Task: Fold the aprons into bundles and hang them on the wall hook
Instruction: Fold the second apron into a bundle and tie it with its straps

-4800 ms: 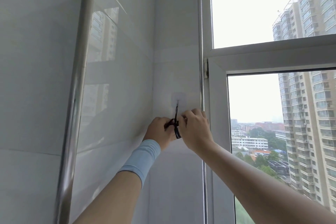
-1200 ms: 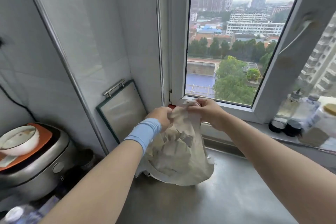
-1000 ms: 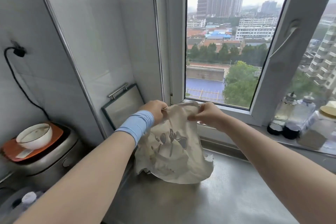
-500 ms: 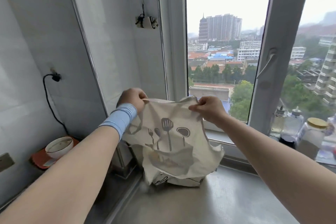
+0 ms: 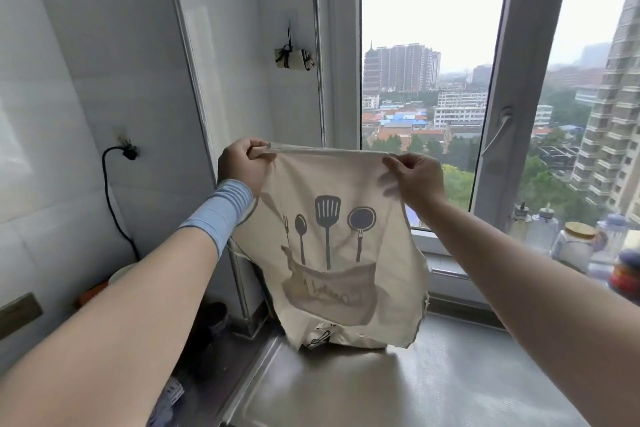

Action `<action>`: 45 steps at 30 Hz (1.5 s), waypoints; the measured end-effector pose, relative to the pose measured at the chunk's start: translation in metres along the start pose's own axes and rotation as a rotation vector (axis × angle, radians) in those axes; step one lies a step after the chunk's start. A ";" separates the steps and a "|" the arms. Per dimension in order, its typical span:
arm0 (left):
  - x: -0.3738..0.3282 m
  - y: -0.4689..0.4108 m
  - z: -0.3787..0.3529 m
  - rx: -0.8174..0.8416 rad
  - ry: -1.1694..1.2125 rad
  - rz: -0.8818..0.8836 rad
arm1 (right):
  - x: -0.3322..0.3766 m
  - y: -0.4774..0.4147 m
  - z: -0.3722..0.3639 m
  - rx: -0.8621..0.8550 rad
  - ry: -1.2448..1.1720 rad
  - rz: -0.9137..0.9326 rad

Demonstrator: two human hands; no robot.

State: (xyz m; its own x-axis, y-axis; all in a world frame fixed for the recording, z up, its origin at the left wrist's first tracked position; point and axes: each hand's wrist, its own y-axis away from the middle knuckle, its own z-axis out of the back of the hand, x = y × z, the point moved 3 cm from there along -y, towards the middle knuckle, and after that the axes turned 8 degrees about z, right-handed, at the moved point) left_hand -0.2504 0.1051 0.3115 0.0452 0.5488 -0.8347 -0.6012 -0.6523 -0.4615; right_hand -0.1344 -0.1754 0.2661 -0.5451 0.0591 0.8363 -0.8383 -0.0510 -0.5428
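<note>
A cream apron printed with grey kitchen utensils hangs spread out in front of me. My left hand grips its top left corner and my right hand pinches its top right corner. Its lower part still rests crumpled on the steel counter. Higher up on the wall, a folded apron bundle tied with black string hangs from the wall hook.
A window frame stands right behind the apron. Jars and bottles line the sill at the right. A black power cord runs down the left tiled wall. A metal pipe runs up the wall corner.
After tying a bundle to the hook, my hands took the apron from the counter. Over the last second they lifted it higher and pulled its top edge taut.
</note>
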 end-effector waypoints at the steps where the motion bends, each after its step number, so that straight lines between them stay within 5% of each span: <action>1: -0.009 -0.001 0.001 0.019 0.037 0.000 | 0.010 -0.003 -0.001 -0.005 -0.072 -0.018; 7: -0.029 -0.004 0.007 0.261 -0.375 0.022 | 0.015 -0.005 -0.012 0.221 0.414 -0.174; 11: -0.026 0.003 0.017 0.443 -0.277 0.153 | 0.022 0.010 -0.003 0.334 -0.033 -0.496; 15: -0.021 0.002 0.022 0.415 -0.398 0.083 | 0.030 0.018 0.005 0.618 -0.126 -0.387; 20: 0.017 0.015 0.019 0.963 -0.135 0.351 | 0.022 0.013 0.016 0.323 0.039 -0.213; 22: 0.028 0.012 0.015 0.879 -0.213 0.245 | 0.013 0.011 0.017 0.252 0.089 -0.165; 24: 0.029 0.013 0.013 0.616 -0.279 0.139 | 0.008 0.012 0.020 0.199 0.105 -0.112; 27: 0.031 0.017 0.004 0.331 0.158 0.168 | 0.011 0.015 0.024 0.220 -0.127 -0.084; 30: 0.041 0.020 -0.008 0.442 0.423 0.310 | 0.013 0.019 0.028 0.327 -0.120 -0.069; 36: 0.057 0.017 -0.008 0.955 -0.434 0.082 | 0.001 0.024 0.028 0.636 0.484 0.056; 39: 0.061 0.018 -0.010 1.155 -0.500 0.171 | -0.003 0.026 0.028 0.777 0.739 0.043; 43: 0.060 0.028 -0.019 1.212 -0.261 0.419 | -0.001 0.031 0.025 0.772 0.565 -0.213; 45: 0.068 0.019 -0.025 1.065 -0.292 0.282 | -0.001 0.032 0.023 0.690 0.424 -0.251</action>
State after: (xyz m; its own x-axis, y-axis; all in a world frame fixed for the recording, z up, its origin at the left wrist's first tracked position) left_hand -0.2386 0.1170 0.2383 -0.3026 0.6443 -0.7024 -0.9386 -0.0730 0.3373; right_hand -0.1610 -0.2001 0.2498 -0.4168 0.5116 0.7513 -0.8157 -0.5752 -0.0608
